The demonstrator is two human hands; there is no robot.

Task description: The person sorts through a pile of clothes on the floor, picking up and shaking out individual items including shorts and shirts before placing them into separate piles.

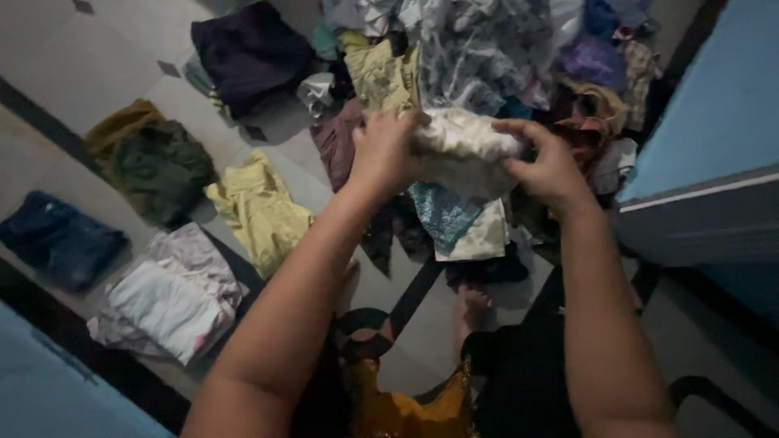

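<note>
Head view: left hand (388, 150) and right hand (545, 166) both clenched on a white cloth (464, 146), held up above the tiled floor (57, 73). Beyond it, a heaped clothes pile (479, 49); at left, a yellow garment (258, 207) and folded white stack (166, 304).

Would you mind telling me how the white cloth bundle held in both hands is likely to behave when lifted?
The white cloth bundle is probably floppy: it bunches between the left hand and right hand. Likely light, and unlikely to roll or break.
</note>
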